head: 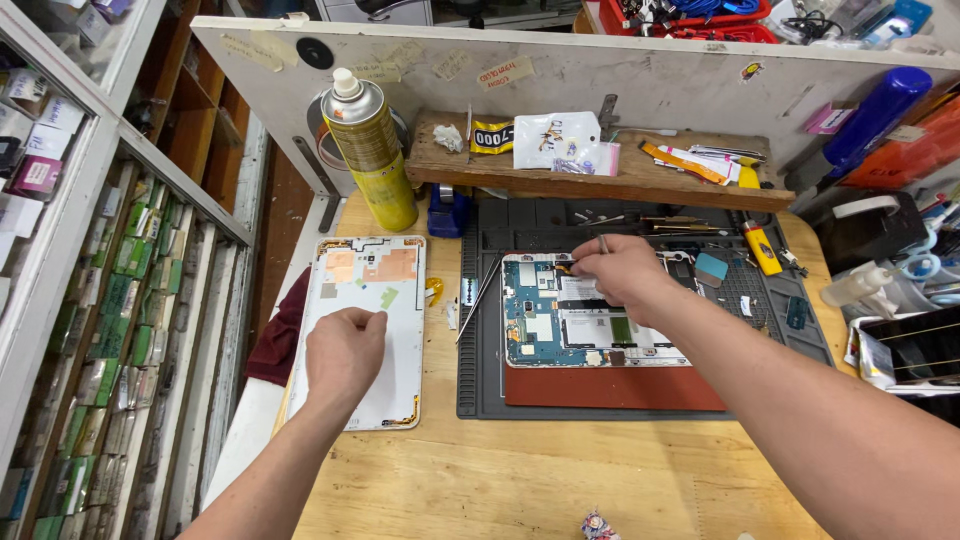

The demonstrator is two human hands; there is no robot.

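While the wooden bench (520, 480) fills most of the view, the dark mat (480, 395) on it carries the work: an opened tablet (560, 320), its blue circuit board and flat battery bare, lying with its long axis across the bench, left to right, on a red pad (610, 388). To the left of the mat, off it and just beside it, the white back cover (400, 340) lies inner face up with its long axis running away from the person, at a right angle to the tablet.

The left hand (345, 350) rests on the cover's middle, fingers loosely curled and knuckles up, pressing or steadying it; it grips nothing that can be seen. The right hand (622, 272) sits over the tablet's far edge, fingers pinched on a thin metal tool (602, 243) whose top end stands out above the knuckles; its tip is hidden under the hand, so where it touches the board cannot be told. The tablet thus lies directly beneath the right hand and well to the right of the left, making the right hand much the nearer.

Behind the cover stands a yellow spray can (372, 150), upright, against the white backboard (640, 70). A rough wooden shelf (640, 182) holds small bags and strips. Tweezers (478, 300) lie slanted at the mat's left edge, between cover and tablet.
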